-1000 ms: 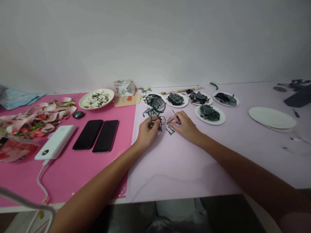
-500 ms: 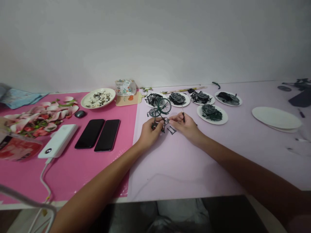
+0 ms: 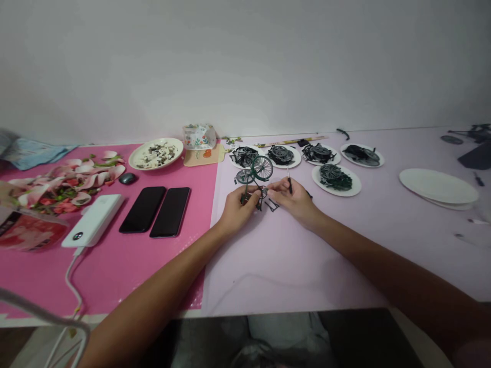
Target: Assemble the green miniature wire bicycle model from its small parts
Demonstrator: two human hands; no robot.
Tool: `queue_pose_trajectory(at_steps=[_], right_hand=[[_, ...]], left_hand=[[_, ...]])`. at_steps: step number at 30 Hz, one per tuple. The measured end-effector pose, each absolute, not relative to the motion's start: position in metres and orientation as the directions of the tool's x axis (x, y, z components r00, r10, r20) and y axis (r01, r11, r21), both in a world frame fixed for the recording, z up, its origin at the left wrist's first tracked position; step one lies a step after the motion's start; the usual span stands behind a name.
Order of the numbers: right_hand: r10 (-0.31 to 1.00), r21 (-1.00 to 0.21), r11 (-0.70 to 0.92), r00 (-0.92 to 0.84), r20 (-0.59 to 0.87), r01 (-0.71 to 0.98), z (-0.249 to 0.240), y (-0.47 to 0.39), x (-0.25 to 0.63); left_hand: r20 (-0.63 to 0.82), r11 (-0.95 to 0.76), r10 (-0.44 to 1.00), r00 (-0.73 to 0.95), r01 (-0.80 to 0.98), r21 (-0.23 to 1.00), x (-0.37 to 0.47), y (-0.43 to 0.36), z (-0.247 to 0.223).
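My left hand is closed around a dark green miniature bicycle, its spoked wheels sticking up above the fingers. Facing it, my right hand has a small screwdriver tucked between its fingers, the thin metal shaft pointing up. The right thumb and fingertips pinch at a small grey piece by the bicycle's lower end; whether that piece is attached, I cannot tell. Just under the hands, a small dark frame-shaped part lies on the pale table covering.
Several white plates of dark bicycle parts, such as the near one, stand behind my hands. Stacked bare plates are at right. To the left lie two phones, a power bank, flower petals and another person's hand.
The view has shifted very slightly. Both hands keep nearly the same pose around the bicycle and screwdriver.
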State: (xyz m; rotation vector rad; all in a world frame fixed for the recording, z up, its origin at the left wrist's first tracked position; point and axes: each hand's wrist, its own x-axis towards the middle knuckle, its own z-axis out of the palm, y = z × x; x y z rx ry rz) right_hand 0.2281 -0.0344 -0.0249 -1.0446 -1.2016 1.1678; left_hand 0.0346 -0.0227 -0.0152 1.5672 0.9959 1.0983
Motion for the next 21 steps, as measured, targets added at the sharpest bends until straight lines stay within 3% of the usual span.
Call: queue_pose_trajectory(at_steps=[21], right_hand=[[0.984,-0.982,0.172,0.055,0.169,-0.076,-0.0262,-0.0357,0.2249]], left_hand=[[0.226,-0.261,0.935,0.275,0.099,0.96,0.0343,-0.0244,-0.0139]])
